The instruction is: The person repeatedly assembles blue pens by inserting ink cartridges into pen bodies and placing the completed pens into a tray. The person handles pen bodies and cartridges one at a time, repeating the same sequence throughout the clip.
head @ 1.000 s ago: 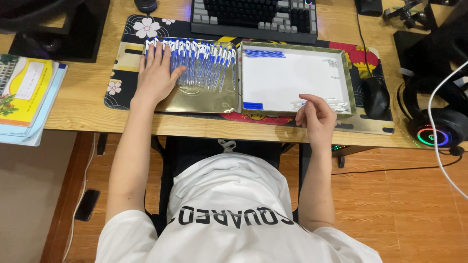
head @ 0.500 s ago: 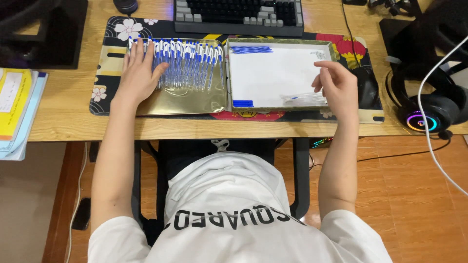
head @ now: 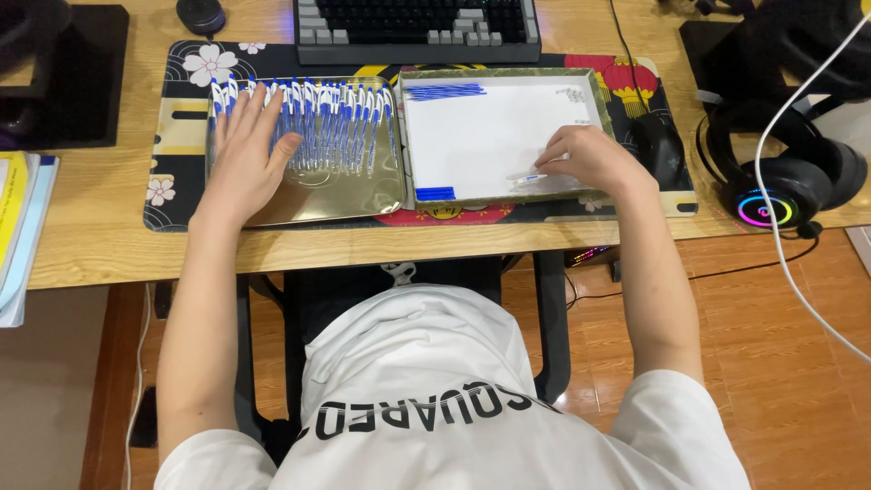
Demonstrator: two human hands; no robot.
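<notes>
The left hand (head: 243, 154) lies flat with its fingers spread, palm down on a shallow gold-coloured metal tray (head: 336, 195), and its fingertips rest on a row of blue-and-white plastic pens (head: 340, 127) lined up side by side across the tray's far half. At three o'clock from this tray, touching it edge to edge, sits a second shallow tray with a white rectangular lining (head: 481, 136); a few loose blue pen caps (head: 445, 91) lie along its eleven o'clock corner and a small blue piece (head: 435, 193) lies at its seven o'clock corner. The right hand (head: 590, 159) is curled over the four o'clock part of that white tray, fingers bent and pinching a single blue-and-white pen (head: 529, 179) that lies nearly flat on the lining, tip pointing toward nine o'clock. Both trays rest on a black patterned desk mat with white flowers (head: 195, 68) on a pale wooden desk (head: 100, 236). At twelve o'clock from the trays stands a dark mechanical keyboard (head: 417, 27). At three o'clock from the right hand lie a black computer mouse (head: 658, 145) and, further out, a black headset with a glowing coloured ring (head: 780, 186).
</notes>
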